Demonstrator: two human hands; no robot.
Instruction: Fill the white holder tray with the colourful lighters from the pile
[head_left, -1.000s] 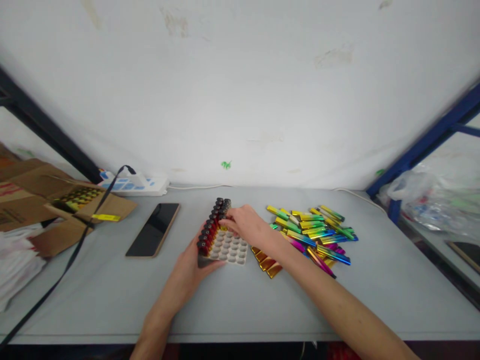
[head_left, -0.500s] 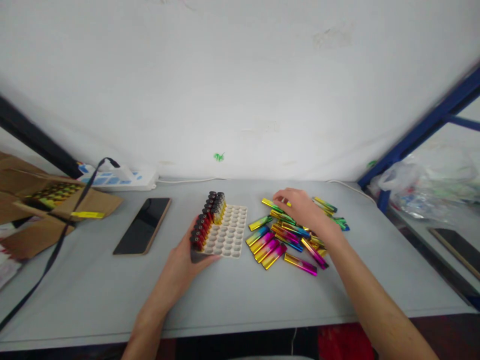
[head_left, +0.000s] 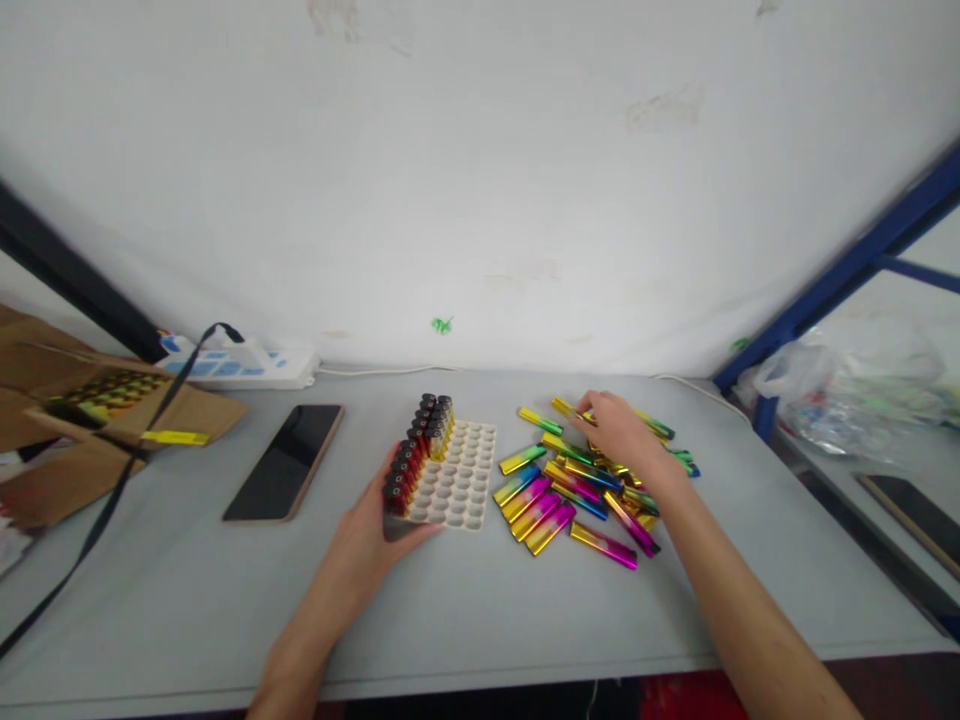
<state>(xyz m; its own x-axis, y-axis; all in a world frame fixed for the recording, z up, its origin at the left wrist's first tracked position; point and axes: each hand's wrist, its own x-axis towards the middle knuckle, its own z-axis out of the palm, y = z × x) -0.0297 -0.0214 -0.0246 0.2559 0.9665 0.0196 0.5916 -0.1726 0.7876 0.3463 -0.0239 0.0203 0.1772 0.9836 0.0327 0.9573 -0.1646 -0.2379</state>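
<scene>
A white tray with rows of round holes [head_left: 465,480] lies mid-table, gripped at its left side by my left hand [head_left: 373,530]. Upright red-and-black and yellow-and-black tubes [head_left: 411,455] fill holes along the tray's left side. To the right lies a loose pile of shiny tubes in gold, pink, blue and green [head_left: 536,510]. My right hand [head_left: 611,425] is over the back of that pile, its fingertips bent down at a yellow tube [head_left: 564,407]; whether they hold anything is hidden.
A black phone [head_left: 285,463] lies left of the tray. Farther left are an open cardboard box [head_left: 187,405], a dark strap [head_left: 120,480] and a white power strip [head_left: 289,368]. Plastic bags [head_left: 832,390] and another phone [head_left: 911,515] sit beyond the blue frame [head_left: 780,340] at right.
My right hand has shifted slightly right over the pile, and a green-yellow tube near its earlier place now lies uncovered. My left hand still grips the tray. The whole view has tilted slightly.
</scene>
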